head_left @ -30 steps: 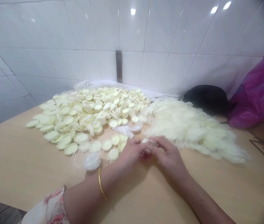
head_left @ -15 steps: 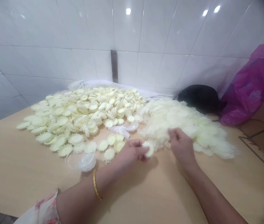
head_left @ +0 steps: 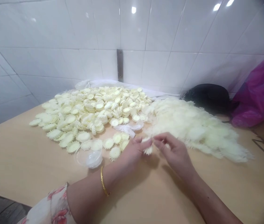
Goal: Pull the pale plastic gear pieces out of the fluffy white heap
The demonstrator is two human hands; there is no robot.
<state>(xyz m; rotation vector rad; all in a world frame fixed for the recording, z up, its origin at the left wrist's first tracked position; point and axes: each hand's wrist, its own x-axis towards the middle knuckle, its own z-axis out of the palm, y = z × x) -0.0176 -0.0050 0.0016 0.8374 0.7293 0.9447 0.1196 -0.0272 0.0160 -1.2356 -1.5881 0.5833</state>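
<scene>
My left hand [head_left: 132, 155] pinches a small pale-yellow disc with a toothed edge [head_left: 148, 150] between thumb and fingers, just above the table. Close beside it, my right hand [head_left: 175, 154] has thumb and forefinger pressed together at the disc's upper edge. Whatever is in that pinch, if anything, is too small to make out. Several loose toothed discs [head_left: 114, 153] lie left of my left hand, in front of a large heap of similar discs [head_left: 96, 110]. Behind my right hand spreads a pile of pale, fluffy, frilled pieces [head_left: 192, 124].
A clear plastic tub [head_left: 93, 159] stands near my left wrist. A twisted white strip [head_left: 128, 128] lies between the piles. At the back right are a black rounded object [head_left: 208, 97] and a pink plastic bag [head_left: 255, 90]. A tiled wall [head_left: 75, 28] borders the wooden table [head_left: 7, 155].
My right hand has moved left, from the fluffy pile to the disc in my left hand. The disc has tilted. The view has shifted slightly, so the scene sits further right.
</scene>
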